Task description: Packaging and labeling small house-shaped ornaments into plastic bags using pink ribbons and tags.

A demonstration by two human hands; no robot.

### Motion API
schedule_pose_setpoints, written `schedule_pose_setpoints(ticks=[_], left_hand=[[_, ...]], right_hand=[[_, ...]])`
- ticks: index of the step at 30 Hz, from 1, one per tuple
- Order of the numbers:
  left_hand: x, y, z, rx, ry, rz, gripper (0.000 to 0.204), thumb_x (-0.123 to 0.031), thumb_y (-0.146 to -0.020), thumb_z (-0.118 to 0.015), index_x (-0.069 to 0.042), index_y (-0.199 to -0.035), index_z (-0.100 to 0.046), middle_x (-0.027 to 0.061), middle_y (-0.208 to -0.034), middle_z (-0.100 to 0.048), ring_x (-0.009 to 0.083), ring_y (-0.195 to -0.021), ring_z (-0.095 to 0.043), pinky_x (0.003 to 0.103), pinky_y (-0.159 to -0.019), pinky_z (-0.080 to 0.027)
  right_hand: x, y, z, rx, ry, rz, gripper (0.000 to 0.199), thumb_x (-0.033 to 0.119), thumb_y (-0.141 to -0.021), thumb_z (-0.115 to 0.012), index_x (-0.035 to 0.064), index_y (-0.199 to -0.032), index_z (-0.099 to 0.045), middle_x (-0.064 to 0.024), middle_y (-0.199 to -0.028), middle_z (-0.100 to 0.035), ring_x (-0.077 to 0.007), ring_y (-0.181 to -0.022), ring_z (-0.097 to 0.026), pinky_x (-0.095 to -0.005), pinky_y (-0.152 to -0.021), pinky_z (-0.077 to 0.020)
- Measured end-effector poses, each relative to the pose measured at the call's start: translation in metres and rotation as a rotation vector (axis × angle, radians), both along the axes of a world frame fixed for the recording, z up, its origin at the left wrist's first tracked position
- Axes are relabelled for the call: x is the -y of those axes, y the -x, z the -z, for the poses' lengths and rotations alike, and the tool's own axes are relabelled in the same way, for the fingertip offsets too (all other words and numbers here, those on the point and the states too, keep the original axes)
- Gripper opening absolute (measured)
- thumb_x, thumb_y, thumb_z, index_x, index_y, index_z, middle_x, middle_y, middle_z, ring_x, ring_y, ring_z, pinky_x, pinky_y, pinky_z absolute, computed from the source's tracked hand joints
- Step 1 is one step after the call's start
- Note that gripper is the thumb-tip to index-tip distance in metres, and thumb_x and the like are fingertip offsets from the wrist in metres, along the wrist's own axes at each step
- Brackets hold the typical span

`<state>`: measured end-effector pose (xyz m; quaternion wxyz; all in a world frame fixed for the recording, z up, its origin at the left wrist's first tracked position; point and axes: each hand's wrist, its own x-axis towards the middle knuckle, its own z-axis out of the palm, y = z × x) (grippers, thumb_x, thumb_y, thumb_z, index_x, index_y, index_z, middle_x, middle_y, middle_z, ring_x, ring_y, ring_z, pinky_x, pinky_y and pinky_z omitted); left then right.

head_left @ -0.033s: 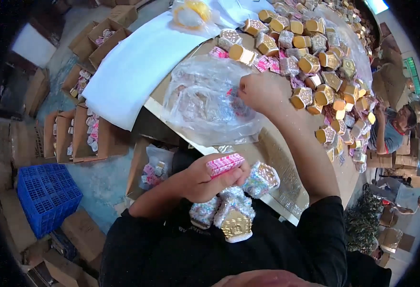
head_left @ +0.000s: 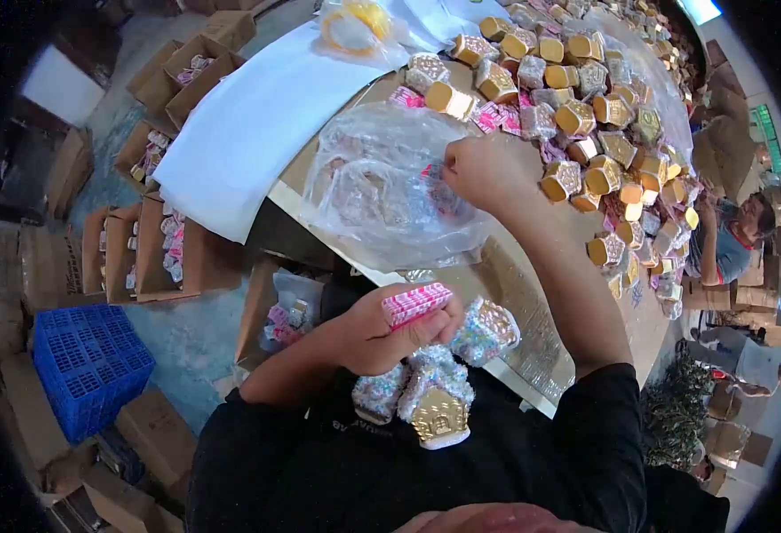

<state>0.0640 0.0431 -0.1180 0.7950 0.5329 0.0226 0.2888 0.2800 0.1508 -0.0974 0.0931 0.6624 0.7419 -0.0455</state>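
My left hand (head_left: 368,338) is closed around a stack of pink-and-white patterned cards (head_left: 415,305). Just below it hang several small house-shaped ornaments with fluffy, glittery white trim; the front one (head_left: 442,413) shows a gold face. Whether they are tied to the cards is hidden by the fingers. My right hand (head_left: 490,169) reaches over the table, its fingers curled in at the right side of a crumpled clear plastic bag (head_left: 382,200). A small red bit (head_left: 429,170) shows near those fingertips. What they pinch, if anything, is too small to tell.
Gold and white house ornaments (head_left: 577,115) heap across the table's far right. White sheeting (head_left: 231,142) covers its left, with a yellow roll in plastic (head_left: 355,31) on top. Cardboard boxes (head_left: 151,244) and a blue crate (head_left: 93,364) stand at left. Another person (head_left: 737,235) sits at right.
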Motion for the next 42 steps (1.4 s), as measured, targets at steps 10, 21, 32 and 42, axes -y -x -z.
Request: schedule_pose_setpoints(ticks=[10,21,32,42], left_hand=[[0.001,-0.008,-0.003,-0.072,0.041,0.004,0.023,-0.022,-0.105,-0.043,-0.005,-0.093,-0.053,-0.0005,-0.081,-0.048,0.0091,-0.073,-0.043,0.024,-0.068,-0.038],[-0.003,-0.065,-0.015,0.029,0.207,0.062,0.037,-0.037,-0.106,-0.038,-0.007,-0.085,-0.044,0.0003,-0.069,-0.04,0.0108,-0.065,-0.037,0.026,-0.063,-0.035],[0.009,-0.133,-0.003,-0.006,0.274,0.248,0.043,-0.048,-0.097,-0.056,-0.009,-0.084,-0.045,-0.0011,-0.071,-0.045,0.0109,-0.067,-0.043,0.027,-0.063,-0.037],[0.035,-0.175,-0.006,-0.012,0.359,0.535,0.044,-0.05,-0.09,-0.065,-0.012,-0.08,-0.046,-0.0034,-0.07,-0.04,0.0104,-0.066,-0.041,0.027,-0.065,-0.039]], right_hand=[[0.011,-0.023,0.007,-0.551,-0.191,0.067,0.017,0.016,-0.088,-0.062,0.0009,-0.093,-0.066,-0.0102,-0.085,-0.071,-0.0215,-0.072,-0.067,-0.0346,-0.064,-0.0523],[0.062,-0.068,-0.028,-1.494,-0.271,0.358,0.017,0.02,-0.096,-0.062,0.0031,-0.096,-0.063,-0.0034,-0.092,-0.069,-0.0079,-0.07,-0.061,-0.0219,-0.058,-0.0454],[0.185,-0.103,-0.107,-1.64,-0.325,0.165,0.014,0.012,-0.096,-0.058,-0.0003,-0.101,-0.058,0.003,-0.069,-0.05,-0.0045,-0.057,-0.044,-0.021,-0.051,-0.0333],[0.258,-0.117,-0.102,-1.706,-0.577,0.224,0.012,0.008,-0.097,-0.056,-0.0022,-0.103,-0.053,0.0029,-0.068,-0.046,-0.0039,-0.054,-0.038,-0.0202,-0.049,-0.0287]])
